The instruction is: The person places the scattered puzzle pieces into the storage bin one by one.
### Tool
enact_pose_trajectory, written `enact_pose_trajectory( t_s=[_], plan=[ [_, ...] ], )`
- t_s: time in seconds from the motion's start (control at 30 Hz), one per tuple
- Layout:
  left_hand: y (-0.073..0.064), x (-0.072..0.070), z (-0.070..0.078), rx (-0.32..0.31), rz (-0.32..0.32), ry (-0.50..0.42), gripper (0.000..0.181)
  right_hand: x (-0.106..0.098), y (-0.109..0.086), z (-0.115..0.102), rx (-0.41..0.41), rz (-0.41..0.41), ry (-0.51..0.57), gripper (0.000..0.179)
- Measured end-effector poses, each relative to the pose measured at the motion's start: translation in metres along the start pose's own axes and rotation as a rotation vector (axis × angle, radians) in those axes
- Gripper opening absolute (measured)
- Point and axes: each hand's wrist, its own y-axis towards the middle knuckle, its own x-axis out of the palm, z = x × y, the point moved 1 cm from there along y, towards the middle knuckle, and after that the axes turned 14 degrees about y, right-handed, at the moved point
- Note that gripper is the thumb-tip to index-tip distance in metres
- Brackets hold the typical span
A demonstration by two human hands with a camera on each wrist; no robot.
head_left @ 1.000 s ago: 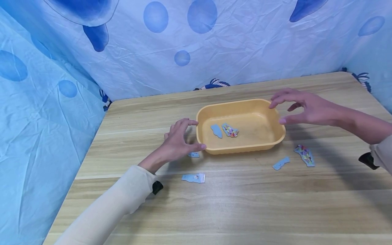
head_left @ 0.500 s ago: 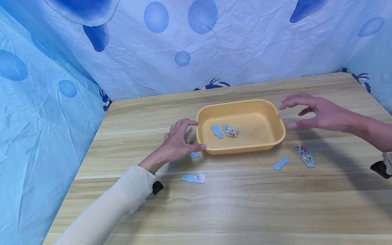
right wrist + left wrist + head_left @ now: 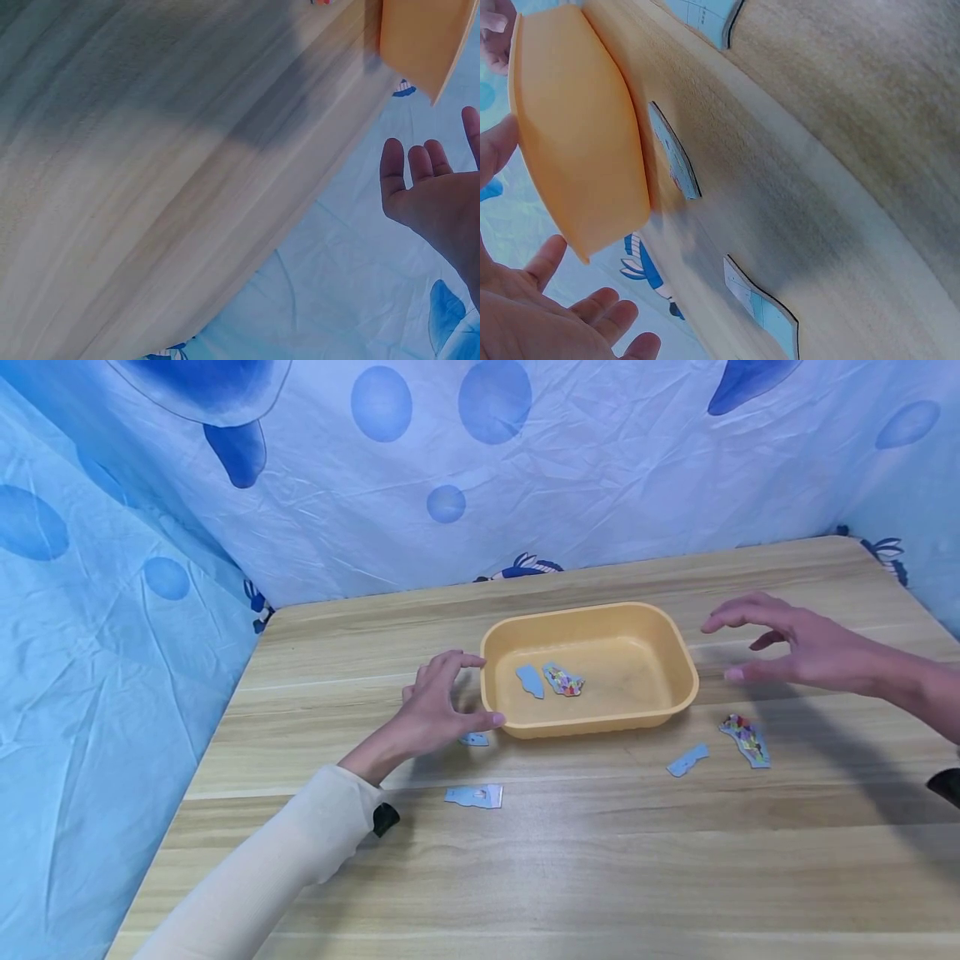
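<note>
In the head view a yellow-orange plastic tray (image 3: 592, 724) sits on the wooden table. My left hand (image 3: 432, 714) is at its left end, thumb and index finger spread apart with their tips right at the rim; the other fingers are loosely extended in the left wrist view. My right hand (image 3: 802, 647) hovers beyond the tray's right end, fingers loosely bent around air. Inside the tray lie a plain light blue flat puzzle piece (image 3: 530, 681) and a multicoloured puzzle piece (image 3: 562, 680).
Right of the tray are a small blue piece (image 3: 687, 761) and a colourful piece (image 3: 747, 742). Another blue piece (image 3: 474, 796) lies in front, and one more piece (image 3: 474, 739) is partly hidden by the left hand. A blue sea-patterned cloth (image 3: 570, 485) hangs behind the table.
My right hand has moved away from the tray's right rim, rightward and slightly nearer. The left hand, the tray and the pieces have stayed in place.
</note>
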Motion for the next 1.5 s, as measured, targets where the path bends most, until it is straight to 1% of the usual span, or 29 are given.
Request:
enact_pose_trajectory(
  t_s=[0.23, 0.4, 0.5, 0.73, 1.0, 1.13, 1.33, 1.5],
  plan=[
    [0.000, 0.001, -0.001, 0.000, -0.001, 0.002, 0.074, 0.001, -0.008, 0.007, -0.018, 0.001, 0.014, 0.060],
    [0.000, 0.001, -0.001, 0.006, 0.002, 0.002, 0.075, 0.002, -0.015, 0.013, -0.018, 0.014, -0.020, 0.062],
    [0.000, 0.001, -0.001, 0.008, 0.004, 0.003, 0.075, 0.003, -0.018, 0.017, -0.005, 0.024, -0.028, 0.063],
    [0.000, 0.001, -0.001, 0.005, 0.006, 0.007, 0.073, 0.006, -0.026, 0.024, 0.030, 0.020, -0.006, 0.063],
    [0.000, 0.002, -0.001, 0.003, 0.005, 0.006, 0.074, 0.008, -0.031, 0.029, 0.061, 0.024, -0.013, 0.065],
    [0.000, 0.002, -0.001, 0.006, 0.006, 0.002, 0.074, 0.009, -0.032, 0.031, 0.075, 0.018, -0.029, 0.065],
    [0.000, 0.001, -0.001, 0.006, 0.009, 0.005, 0.073, 0.013, -0.036, 0.034, 0.085, -0.019, -0.006, 0.065],
    [0.000, 0.001, -0.001, 0.010, 0.010, 0.003, 0.074, 0.016, -0.040, 0.038, 0.061, -0.016, 0.007, 0.066]
  ],
)
